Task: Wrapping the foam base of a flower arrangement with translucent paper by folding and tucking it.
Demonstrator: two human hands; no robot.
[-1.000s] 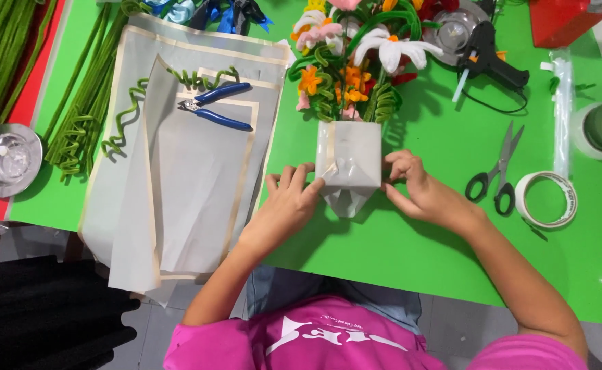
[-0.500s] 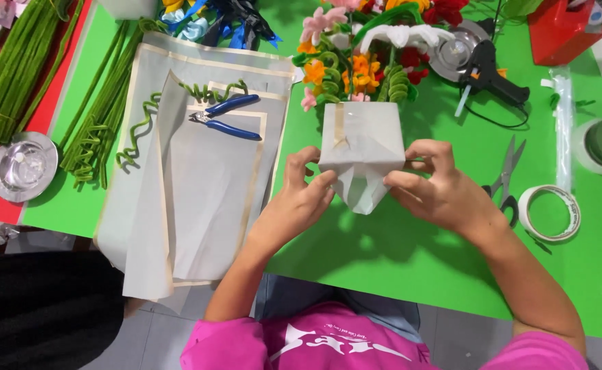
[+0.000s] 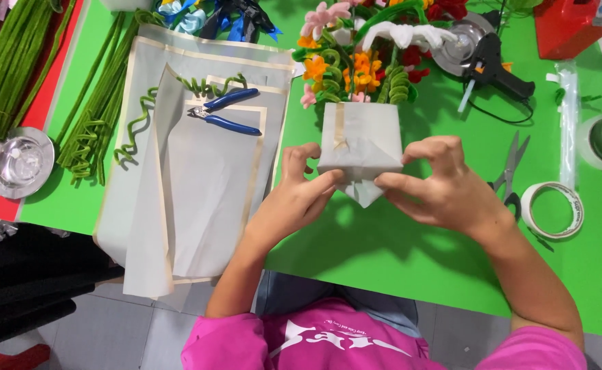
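Two hands pressing on one wrapped bouquet (image 3: 360,140) near middle of green tabletop (image 3: 383,267). Left hand (image 3: 299,199) and right hand (image 3: 432,183), each grip clenched on lower fold of white wrapping paper. Upper wrap already closed and taped down front; bottom point not yet folded flat, by judgement the part left. Pipe-cleaner flowers (image 3: 356,41) sticking out toward far edge. Spare paper sheets (image 3: 198,178) with blue pliers (image 3: 227,113) at left side. Scissors (image 3: 510,168), tape roll (image 3: 551,209), glue gun (image 3: 496,68) toward right edge, near but touching nothing, blocking nothing.
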